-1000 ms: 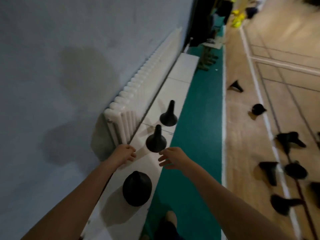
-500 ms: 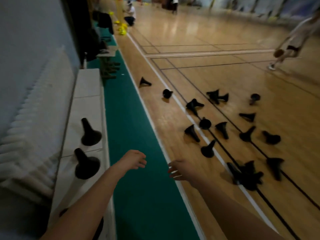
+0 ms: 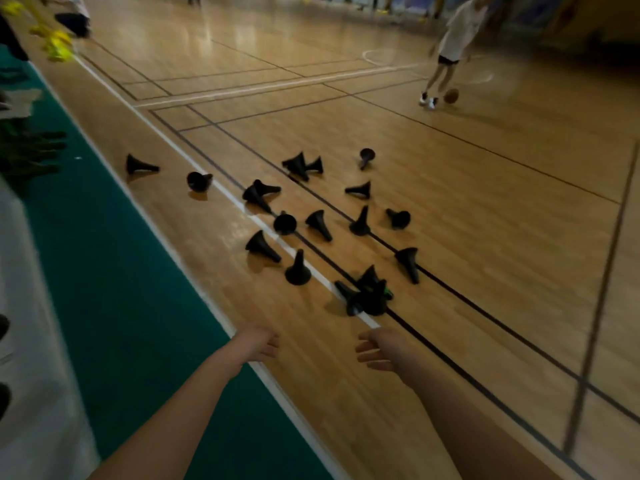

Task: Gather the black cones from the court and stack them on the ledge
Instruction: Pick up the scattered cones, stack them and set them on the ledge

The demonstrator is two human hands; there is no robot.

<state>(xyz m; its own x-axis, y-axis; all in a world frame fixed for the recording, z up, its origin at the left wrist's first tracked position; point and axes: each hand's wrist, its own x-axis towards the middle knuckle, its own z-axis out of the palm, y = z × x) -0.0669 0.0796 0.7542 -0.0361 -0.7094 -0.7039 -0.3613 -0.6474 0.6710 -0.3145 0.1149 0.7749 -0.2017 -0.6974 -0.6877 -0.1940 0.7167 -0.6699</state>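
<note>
Several black cones lie scattered on the wooden court, most tipped on their sides. One upright cone (image 3: 298, 270) stands nearest, and a small heap of cones (image 3: 367, 294) lies just beyond my hands. My left hand (image 3: 261, 344) and my right hand (image 3: 375, 348) reach forward over the floor, both empty with fingers relaxed. The white ledge (image 3: 31, 341) runs along the left edge, and only dark slivers of cones on it show at the frame border.
A green floor strip (image 3: 114, 296) separates the ledge from the court. A person (image 3: 450, 50) dribbles a ball (image 3: 451, 95) at the far right. Yellow objects (image 3: 57, 46) and a crouching person (image 3: 74, 15) are at the far left.
The view has swung from the ledge to the court. Both empty hands moved away from the cones on the ledge and now stretch toward the scattered cones.
</note>
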